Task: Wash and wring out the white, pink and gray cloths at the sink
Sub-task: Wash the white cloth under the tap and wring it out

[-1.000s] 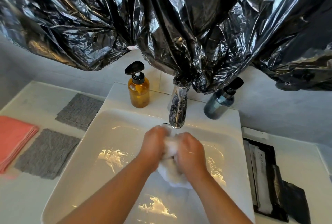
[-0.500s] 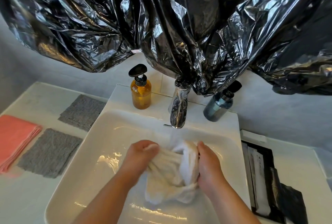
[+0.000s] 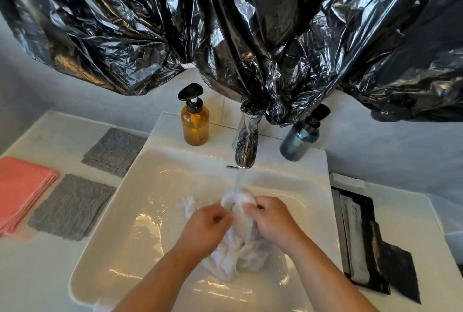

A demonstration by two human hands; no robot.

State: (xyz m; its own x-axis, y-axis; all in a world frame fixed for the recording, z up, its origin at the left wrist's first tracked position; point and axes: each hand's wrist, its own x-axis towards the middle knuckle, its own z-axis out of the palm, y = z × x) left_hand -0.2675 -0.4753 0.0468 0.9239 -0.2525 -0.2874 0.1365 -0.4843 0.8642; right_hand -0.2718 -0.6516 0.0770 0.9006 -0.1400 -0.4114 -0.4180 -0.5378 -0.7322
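Note:
A wet white cloth (image 3: 238,254) is bunched in the white sink (image 3: 140,201), under water running from the chrome tap (image 3: 246,146). My left hand (image 3: 208,229) grips its left side and my right hand (image 3: 273,221) grips its right side, fingers curled into the fabric. The stream lands on the cloth's top between my hands. On the counter to the left lie a folded pink cloth (image 3: 22,186) and two gray cloths, the near gray cloth (image 3: 71,206) and the far gray cloth (image 3: 115,152).
An amber pump bottle (image 3: 195,121) and a blue-gray pump bottle (image 3: 302,136) stand behind the basin on either side of the tap. Black packets (image 3: 363,244) lie on the counter to the right. Crumpled black plastic sheeting (image 3: 225,23) hangs above.
Water now runs from the tap onto the cloth. My hands, pressed together around the cloth and then spread apart, have come close again, and the cloth is bunched lower in the basin.

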